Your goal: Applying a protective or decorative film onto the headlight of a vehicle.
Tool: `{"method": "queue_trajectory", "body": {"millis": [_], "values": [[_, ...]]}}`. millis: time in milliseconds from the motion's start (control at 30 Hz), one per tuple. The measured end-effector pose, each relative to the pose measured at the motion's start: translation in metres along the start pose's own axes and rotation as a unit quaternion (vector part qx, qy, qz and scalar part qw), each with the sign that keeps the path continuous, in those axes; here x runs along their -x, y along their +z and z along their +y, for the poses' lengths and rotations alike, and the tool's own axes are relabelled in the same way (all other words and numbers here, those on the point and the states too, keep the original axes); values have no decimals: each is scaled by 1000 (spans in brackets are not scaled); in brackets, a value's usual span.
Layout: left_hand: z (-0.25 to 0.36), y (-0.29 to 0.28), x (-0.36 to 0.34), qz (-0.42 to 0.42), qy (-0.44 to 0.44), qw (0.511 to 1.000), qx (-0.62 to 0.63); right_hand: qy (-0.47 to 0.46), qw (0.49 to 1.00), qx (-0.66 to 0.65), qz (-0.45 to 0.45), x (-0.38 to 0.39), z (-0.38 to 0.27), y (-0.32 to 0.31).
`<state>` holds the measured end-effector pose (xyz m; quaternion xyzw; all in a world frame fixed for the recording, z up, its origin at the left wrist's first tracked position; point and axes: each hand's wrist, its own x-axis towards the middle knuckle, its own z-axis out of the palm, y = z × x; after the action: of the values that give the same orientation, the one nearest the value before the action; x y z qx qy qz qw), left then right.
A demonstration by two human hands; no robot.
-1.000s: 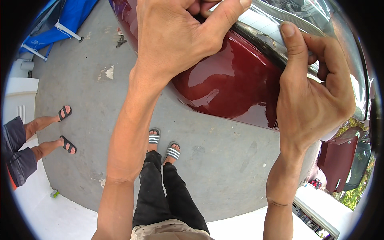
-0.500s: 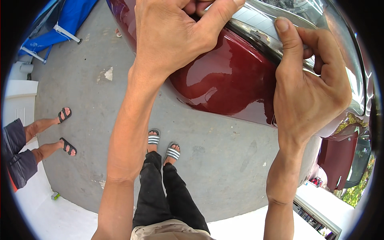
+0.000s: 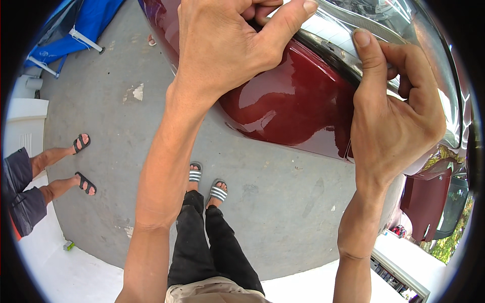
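A clear headlight [image 3: 386, 14] of a dark red car fills the upper right. A dark, worn-looking strip [image 3: 329, 53] runs along its lower edge, beside the glossy red body panel [image 3: 293, 103]. My left hand [image 3: 230, 53] is closed at the left end of that edge, thumb reaching right along it; its curled fingertips are partly cut off by the frame's top. At the lower right edge of the lens, my right hand [image 3: 396, 113] pinches with its thumb raised and fingers curled behind. What either pinch holds, if anything, is too thin or hidden to tell.
Grey concrete floor [image 3: 283, 212] lies below, with my striped slides [image 3: 218, 192] on it. At left stands another person in dark shorts [image 3: 25, 189] and black sandals. A blue canopy [image 3: 96, 20] on a white frame is at upper left. Another dark red vehicle [image 3: 424, 204] is at right.
Both hands and the car edge sit slightly farther right and lower in the picture. The pinched finger poses look the same.
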<state>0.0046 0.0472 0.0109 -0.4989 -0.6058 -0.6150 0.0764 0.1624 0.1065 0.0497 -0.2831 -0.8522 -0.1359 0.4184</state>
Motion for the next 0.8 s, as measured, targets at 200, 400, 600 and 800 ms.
{"method": "queue_trajectory", "body": {"millis": [200, 400, 600, 800], "values": [[0, 0, -1, 9, -17, 1000, -7, -119, 985, -113, 59, -5, 19, 9], [1, 1, -2, -6, -4, 1000, -17, 10, 999, -51, -6, -4, 0, -1], [-60, 39, -11, 159, 301, 906, 252, -8, 995, -98, 35, -1, 2, 2], [0, -2, 1, -7, 34, 999, -38, 12, 1000, 3, -18, -3, -1, -3]]}}
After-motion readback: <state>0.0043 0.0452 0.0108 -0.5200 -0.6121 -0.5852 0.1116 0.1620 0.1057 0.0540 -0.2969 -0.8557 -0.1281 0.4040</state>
